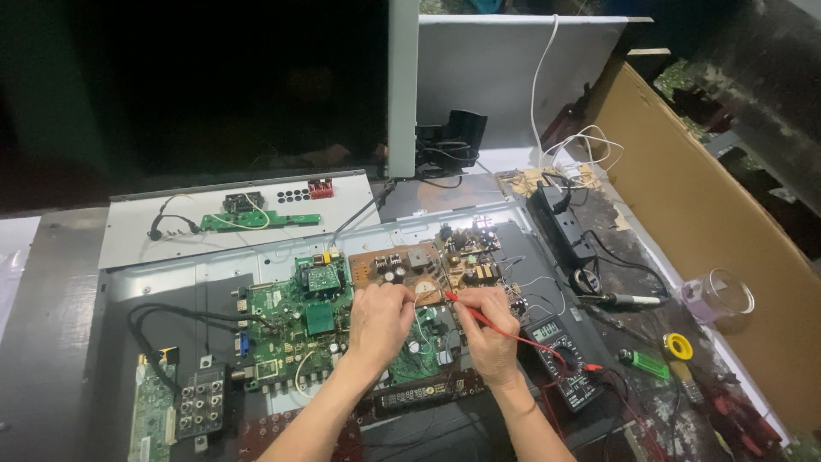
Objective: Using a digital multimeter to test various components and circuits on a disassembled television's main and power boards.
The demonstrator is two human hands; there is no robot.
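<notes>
My right hand [489, 329] pinches a red multimeter probe [472, 310] whose tip touches the brown power board [410, 267]. A red lead runs from it to the dark multimeter [564, 359] lying right of my wrist. My left hand [380, 321] rests with bent fingers on the lower edge of the brown board, beside the green main board [295, 321]; it seems to hold something thin, perhaps a second probe, but that is hidden. Both boards sit on the grey metal back of an opened television [205, 274].
A small green board [261, 221] lies on a grey panel at the back left. Connector boards [175, 406] sit at the front left. On the right are a soldering iron [620, 299], clear cup [718, 295], yellow tape roll [678, 346], green lighter [643, 363] and a cardboard sheet [710, 205].
</notes>
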